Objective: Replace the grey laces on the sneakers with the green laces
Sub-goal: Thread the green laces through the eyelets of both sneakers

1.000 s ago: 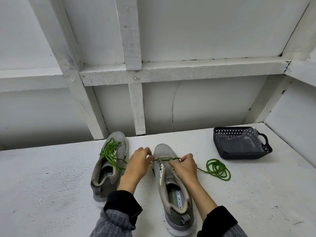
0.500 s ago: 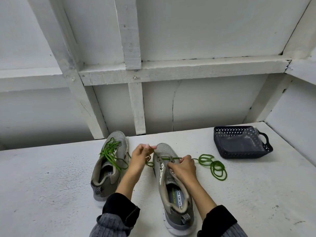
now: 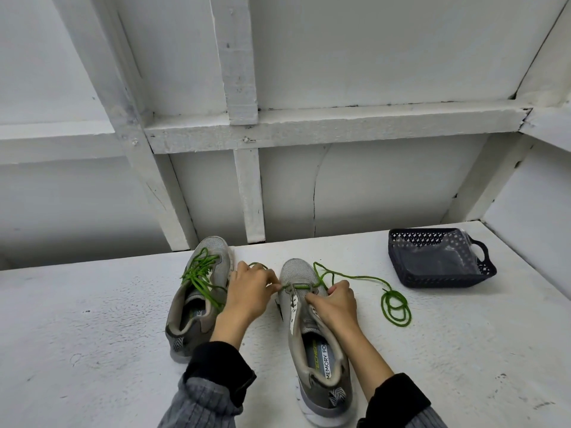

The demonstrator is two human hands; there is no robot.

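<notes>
the right sneaker (image 3: 312, 329) lies on the white table (image 3: 92, 350), toe pointing away from the person, and everything here is placed from it. a green lace (image 3: 352, 277) crosses its lowest pair of eyelets as one flat bar near the toe; none of the eyelets above that bar carries lace. the left hand (image 3: 250, 293), just left of the sneaker's toe, pinches the lace end that comes out on that side. the right hand (image 3: 335, 301) rests on the sneaker's right eyelet row, fingers curled on the lace where it leaves the eyelet. from there the free length arcs away and ends in a loose coil on the table to the sneaker's right, short of the dark basket (image 3: 438, 261) farther right. to the sneaker's left, the left sneaker (image 3: 197, 291) already carries green lacing.

this looks like the step of evening the first bar. to do it well, draw both ends until they seem equal in length, since the right side appears to hold far more slack. keep the bar flat and untwisted against the tongue. hold the sneaker steady with the heel of one hand while pulling. watch that the coil feeds without knotting on itself.
</notes>
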